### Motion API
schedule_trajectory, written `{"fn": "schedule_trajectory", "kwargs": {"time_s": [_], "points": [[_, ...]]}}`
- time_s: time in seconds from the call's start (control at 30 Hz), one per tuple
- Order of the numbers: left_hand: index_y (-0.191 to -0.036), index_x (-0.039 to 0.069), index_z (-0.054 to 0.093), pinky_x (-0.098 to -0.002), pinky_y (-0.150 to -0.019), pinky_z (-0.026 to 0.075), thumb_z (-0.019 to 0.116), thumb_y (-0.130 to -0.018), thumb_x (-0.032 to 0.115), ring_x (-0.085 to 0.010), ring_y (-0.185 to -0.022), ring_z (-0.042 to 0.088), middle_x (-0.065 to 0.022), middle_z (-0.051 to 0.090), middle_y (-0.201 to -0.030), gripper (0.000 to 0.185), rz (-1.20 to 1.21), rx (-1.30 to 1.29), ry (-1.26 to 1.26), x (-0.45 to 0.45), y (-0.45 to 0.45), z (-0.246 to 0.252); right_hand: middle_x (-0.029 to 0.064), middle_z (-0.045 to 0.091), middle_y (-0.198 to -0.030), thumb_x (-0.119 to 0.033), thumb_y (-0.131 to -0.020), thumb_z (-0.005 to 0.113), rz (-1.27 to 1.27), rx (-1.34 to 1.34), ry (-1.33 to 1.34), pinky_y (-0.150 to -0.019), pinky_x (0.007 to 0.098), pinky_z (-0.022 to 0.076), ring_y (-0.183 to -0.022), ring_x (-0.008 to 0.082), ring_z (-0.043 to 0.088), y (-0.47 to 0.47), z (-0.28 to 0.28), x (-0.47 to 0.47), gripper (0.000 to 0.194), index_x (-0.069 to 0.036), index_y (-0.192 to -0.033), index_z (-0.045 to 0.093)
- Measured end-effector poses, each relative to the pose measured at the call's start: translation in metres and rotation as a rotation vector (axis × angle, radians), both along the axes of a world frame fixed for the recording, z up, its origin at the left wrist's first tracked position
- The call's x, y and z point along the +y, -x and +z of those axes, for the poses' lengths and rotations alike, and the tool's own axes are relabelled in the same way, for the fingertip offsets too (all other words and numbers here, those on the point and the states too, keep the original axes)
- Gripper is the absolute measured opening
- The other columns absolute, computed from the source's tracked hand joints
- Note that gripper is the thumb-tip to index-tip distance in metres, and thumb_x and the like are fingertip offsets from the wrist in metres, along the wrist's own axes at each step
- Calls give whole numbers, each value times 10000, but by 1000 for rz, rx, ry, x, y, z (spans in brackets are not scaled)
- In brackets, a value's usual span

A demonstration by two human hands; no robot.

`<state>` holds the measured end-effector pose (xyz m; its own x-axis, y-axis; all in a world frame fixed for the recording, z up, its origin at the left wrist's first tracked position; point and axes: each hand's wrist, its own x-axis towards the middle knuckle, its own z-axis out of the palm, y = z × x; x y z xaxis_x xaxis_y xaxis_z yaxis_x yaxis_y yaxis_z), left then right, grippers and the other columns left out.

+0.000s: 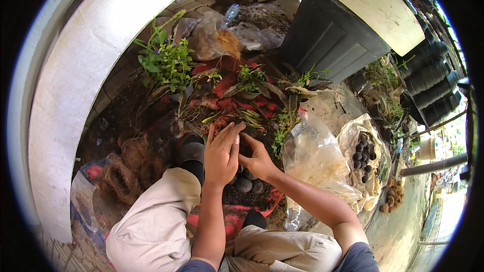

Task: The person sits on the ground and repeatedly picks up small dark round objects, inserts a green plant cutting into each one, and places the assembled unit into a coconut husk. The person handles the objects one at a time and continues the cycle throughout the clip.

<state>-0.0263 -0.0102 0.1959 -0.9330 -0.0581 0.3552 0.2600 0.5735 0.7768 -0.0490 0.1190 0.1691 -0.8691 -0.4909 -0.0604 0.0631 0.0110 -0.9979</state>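
Observation:
My left hand (222,151) is raised with its fingers straight, soil on the fingertips. Close against it, my right hand (258,157) curves its fingers and thumb. What lies between the palms is hidden, so whether they hold anything cannot be told. Below the wrists, several dark soil balls (244,185) rest on loose black soil over a soil-smeared red sheet or tray (273,201). Beyond the fingertips lie cut green and yellow leaves (249,118) and a small potted plant (250,79).
Brown coconut fibre (124,179) lies at left. A leafy flowering plant (170,60) stands ahead. At right are a clear plastic bag (314,155) and an open bag holding more dark balls (362,155). A dark panelled door or board (332,41) leans beyond, near stacked black pots (431,75).

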Motion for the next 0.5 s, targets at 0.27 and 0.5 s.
{"fn": "schedule_trajectory", "kwargs": {"time_s": [0.27, 0.5], "points": [[-1157, -12, 533, -379, -979, 374, 404, -972, 298, -283, -1081, 538, -152, 581, -1133, 383, 485, 328, -792, 6, 0, -18, 98, 574, -1210, -114, -863, 659, -74, -238, 124, -923, 293, 436, -1082, 135, 523, -3, 9, -3, 494, 31, -1297, 472], [-1160, 36, 534, -430, -1007, 410, 364, -919, 611, -317, -1120, 524, -120, 584, -1135, 646, -47, -297, -2127, 16, -4, -36, 163, 578, -1228, -106, -863, 639, -43, 295, -284, -937, 320, 438, -1104, 271, 568, -10, 24, -13, 459, -16, -1291, 499]]}}
